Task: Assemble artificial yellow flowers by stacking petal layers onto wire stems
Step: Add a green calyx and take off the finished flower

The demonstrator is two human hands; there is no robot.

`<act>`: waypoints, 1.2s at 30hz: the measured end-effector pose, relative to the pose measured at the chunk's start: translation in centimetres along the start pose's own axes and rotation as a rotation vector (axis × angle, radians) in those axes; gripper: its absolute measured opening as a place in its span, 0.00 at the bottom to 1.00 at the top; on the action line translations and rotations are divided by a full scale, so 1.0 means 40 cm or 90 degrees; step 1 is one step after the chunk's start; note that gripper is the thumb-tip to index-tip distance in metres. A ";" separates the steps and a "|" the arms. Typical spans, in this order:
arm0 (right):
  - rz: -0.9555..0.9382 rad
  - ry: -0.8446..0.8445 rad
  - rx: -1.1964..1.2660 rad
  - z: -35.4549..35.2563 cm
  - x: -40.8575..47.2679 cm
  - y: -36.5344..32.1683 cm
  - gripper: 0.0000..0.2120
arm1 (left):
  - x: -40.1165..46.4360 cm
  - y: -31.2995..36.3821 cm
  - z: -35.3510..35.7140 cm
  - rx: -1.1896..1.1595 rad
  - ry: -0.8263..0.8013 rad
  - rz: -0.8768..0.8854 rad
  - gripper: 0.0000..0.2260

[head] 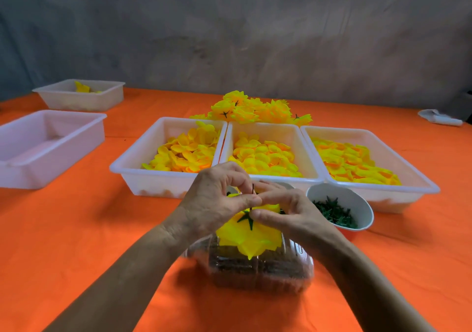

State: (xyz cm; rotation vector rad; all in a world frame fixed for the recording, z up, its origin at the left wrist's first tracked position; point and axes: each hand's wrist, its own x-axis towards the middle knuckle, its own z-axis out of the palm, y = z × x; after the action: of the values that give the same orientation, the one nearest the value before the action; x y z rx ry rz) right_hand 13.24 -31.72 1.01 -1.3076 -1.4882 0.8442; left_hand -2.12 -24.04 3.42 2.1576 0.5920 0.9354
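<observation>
Both hands meet over the clear plastic container [258, 268]: left hand [217, 201] pinches the thin wire stem [253, 190], right hand [286, 211] pinches the yellow flower [249, 234] by its green calyx [246, 218]. Three white trays [158, 178] of petals sit just behind on the orange table [76, 229].

Five white trays [163, 178], one bowl of green calyxes [339, 204], one clear container [260, 268], two hands [217, 201]

This looks like a small craft workshop for handwork: a table [76, 229] with an orange cloth stands before a bare grey wall [229, 38], and white plastic trays [163, 178] (three hold sorted yellow petals [186, 150]) stand in rows beside a pile of finished flowers [255, 109].
</observation>
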 end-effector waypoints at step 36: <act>-0.098 0.548 -0.316 0.161 -0.027 0.025 0.08 | -0.008 0.001 0.003 -0.004 0.001 -0.032 0.07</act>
State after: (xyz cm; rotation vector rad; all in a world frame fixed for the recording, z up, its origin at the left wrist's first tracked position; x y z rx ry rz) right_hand 7.44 -32.03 -2.16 -1.5968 -1.0794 -0.2293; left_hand -2.21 -24.33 3.25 2.1267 0.6411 0.9100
